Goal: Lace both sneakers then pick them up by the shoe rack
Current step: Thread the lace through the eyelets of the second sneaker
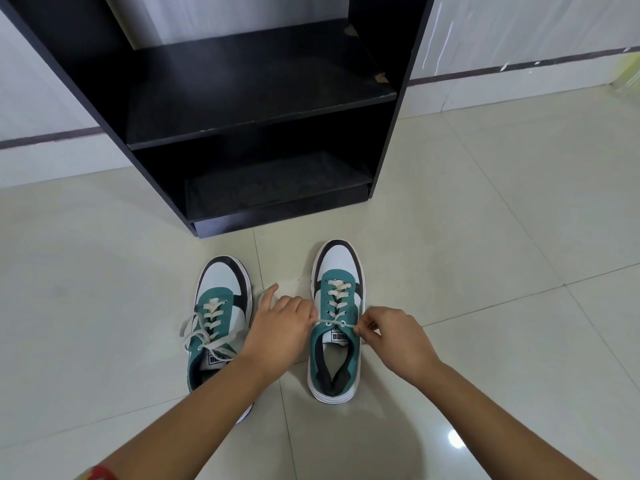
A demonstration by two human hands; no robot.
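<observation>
Sneakers (pixel 337 320) sit before black rack (pixel 242 109); hands (pixel 398 341) pinch laces (pixel 337 323).

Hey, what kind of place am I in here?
Probably a home entryway or hallway: a black shoe rack stands against the wall on a glossy tiled floor, with sneakers set out before it.

Upside-down black "PUMA" wordmark legible on the white tongue label of the right sneaker (pixel 337 317), a matching label on the left sneaker's (pixel 216 327) tongue only partly readable under its laces, nothing else lettered.
</observation>
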